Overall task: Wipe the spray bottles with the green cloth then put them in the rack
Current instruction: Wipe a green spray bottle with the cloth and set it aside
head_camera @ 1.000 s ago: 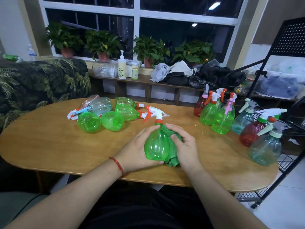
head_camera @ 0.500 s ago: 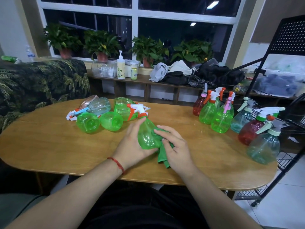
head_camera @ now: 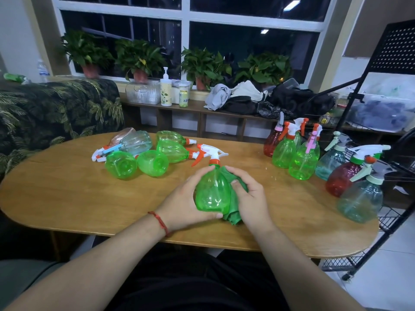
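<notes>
Head view: left grip [head_camera: 182, 204] curls around the upright green spray bottle [head_camera: 213, 189] on the counter [head_camera: 67, 194] near its front edge; right grip [head_camera: 252, 198] clutches the green cloth [head_camera: 233, 213] against the bottle's right side.

fourteen spray bottles [head_camera: 212, 191], four potted plants [head_camera: 139, 57], two hands [head_camera: 182, 205], one green cloth [head_camera: 233, 214]

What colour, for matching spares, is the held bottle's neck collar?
Orange neck collar on the translucent green spray bottle; head view.
</notes>
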Demonstrator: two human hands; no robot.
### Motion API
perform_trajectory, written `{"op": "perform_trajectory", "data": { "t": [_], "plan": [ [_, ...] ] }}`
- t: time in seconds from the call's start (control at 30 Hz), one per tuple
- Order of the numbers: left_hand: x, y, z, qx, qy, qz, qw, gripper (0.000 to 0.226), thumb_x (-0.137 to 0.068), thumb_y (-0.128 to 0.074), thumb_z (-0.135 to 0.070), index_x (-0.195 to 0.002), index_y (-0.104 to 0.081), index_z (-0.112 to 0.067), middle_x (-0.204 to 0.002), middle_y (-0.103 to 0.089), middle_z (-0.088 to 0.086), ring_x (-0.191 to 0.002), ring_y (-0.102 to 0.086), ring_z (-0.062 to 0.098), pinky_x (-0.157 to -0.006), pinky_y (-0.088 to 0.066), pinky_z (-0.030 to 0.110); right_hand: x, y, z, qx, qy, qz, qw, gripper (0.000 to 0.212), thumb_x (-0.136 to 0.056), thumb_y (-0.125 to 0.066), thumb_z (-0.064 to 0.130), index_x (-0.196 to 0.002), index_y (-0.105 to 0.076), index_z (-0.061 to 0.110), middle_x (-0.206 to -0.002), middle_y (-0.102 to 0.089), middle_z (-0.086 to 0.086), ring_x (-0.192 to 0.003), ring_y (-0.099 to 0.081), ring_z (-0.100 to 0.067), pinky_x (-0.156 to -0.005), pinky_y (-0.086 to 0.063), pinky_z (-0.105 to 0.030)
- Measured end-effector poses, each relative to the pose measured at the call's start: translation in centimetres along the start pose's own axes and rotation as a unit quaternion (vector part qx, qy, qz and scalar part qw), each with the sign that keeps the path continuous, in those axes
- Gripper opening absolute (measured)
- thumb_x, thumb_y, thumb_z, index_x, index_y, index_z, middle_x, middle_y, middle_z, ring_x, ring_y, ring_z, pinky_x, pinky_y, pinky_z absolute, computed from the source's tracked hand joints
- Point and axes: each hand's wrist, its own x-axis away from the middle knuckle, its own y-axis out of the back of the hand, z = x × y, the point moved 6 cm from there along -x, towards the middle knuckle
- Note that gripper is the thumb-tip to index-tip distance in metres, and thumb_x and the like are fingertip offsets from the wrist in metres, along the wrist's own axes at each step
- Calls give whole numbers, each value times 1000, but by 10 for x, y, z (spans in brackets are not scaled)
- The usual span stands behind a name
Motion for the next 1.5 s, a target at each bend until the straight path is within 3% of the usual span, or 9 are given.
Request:
{"op": "perform_trajectory", "data": {
  "t": [0.2, 0.37, 0.53, 0.7, 0.83, 0.97, 1.1, 1.23, 1.5],
  "plan": [
    [-3, 11, 15, 27, 59, -94, 993, 107, -67, -99, -50, -153, -34, -50, -141, -61, -16, -126, -62, 4, -110, -52, 35, 2, -5, 7, 52, 69, 40, 996, 43, -101, -58, -13, -124, -78, 17, -135, -71, 6, -136, -61, -18, -120, -44, -34],
    [-4, 11, 20, -8, 63, -133, 989, 108, -67, -99, -47, -154, -34, -40, -144, -55, -10, -129, -57, 7, -110, -47, 26, 11, -10, 14, 107, 138, 53, 983, 43, -98, -59, -17, -122, -80, 12, -138, -70, 3, -134, -63, -20, -116, -48, -35],
    [-6, 10, 20, -54, 37, -131, 989, 113, -63, -100, -41, -157, -38, -27, -147, -50, -7, -136, -49, 8, -118, -41, 28, 17, -22, 16, 174, 218, 61, 958, 46, -98, -58, -16, -125, -80, 15, -142, -66, 1, -133, -63, -25, -111, -52, -49],
    [-3, 8, 8, -29, 10, -65, 997, 113, -63, -101, -50, -156, -37, -43, -155, -49, -13, -143, -48, 6, -121, -41, 35, 8, -9, 12, 112, 117, 21, 987, 48, -104, -52, -12, -132, -75, 20, -141, -67, 7, -138, -59, -15, -121, -44, -37],
    [1, 0, -4, -3, 1, 14, 1000, 114, -64, -100, -51, -156, -33, -53, -159, -43, -25, -146, -45, 0, -122, -39, 31, -1, 1, -7, -65, -76, 10, 995, 43, -109, -50, -3, -133, -74, 23, -135, -73, 2, -131, -66, -22, -116, -49, -54],
    [1, -5, -8, 8, 8, 45, 999, 117, -65, -100, -50, -157, -28, -56, -157, -39, -31, -142, -43, -9, -120, -38, 22, 0, 4, -7, -153, -126, -5, 980, 40, -108, -48, -4, -131, -74, 17, -131, -74, -9, -125, -69, -35, -109, -53, -61],
    [-1, -7, -7, -42, -10, 42, 998, 120, -65, -97, -58, -159, -24, -55, -161, -34, -24, -148, -35, -7, -124, -31, 22, 0, 8, -4, -90, -81, -22, 992, 45, -106, -51, -7, -122, -80, 24, -129, -75, -1, -126, -68, -27, -112, -52, -57],
    [-2, -4, 3, -34, 6, 6, 999, 119, -65, -97, -58, -159, -25, -53, -163, -35, -21, -151, -34, -2, -127, -31, 28, 0, 1, 5, 26, 26, 1, 999, 51, -99, -53, -18, -117, -79, 22, -132, -73, 5, -132, -63, -14, -121, -45, -38],
    [-5, 10, 19, -18, 51, -118, 992, 112, -67, -97, -54, -158, -34, -38, -156, -46, -11, -142, -47, 6, -120, -42, 36, 13, -14, 18, 122, 160, 56, 978, 46, -97, -55, -21, -121, -80, 10, -139, -69, 0, -134, -62, -20, -115, -47, -31]
  ]
}}
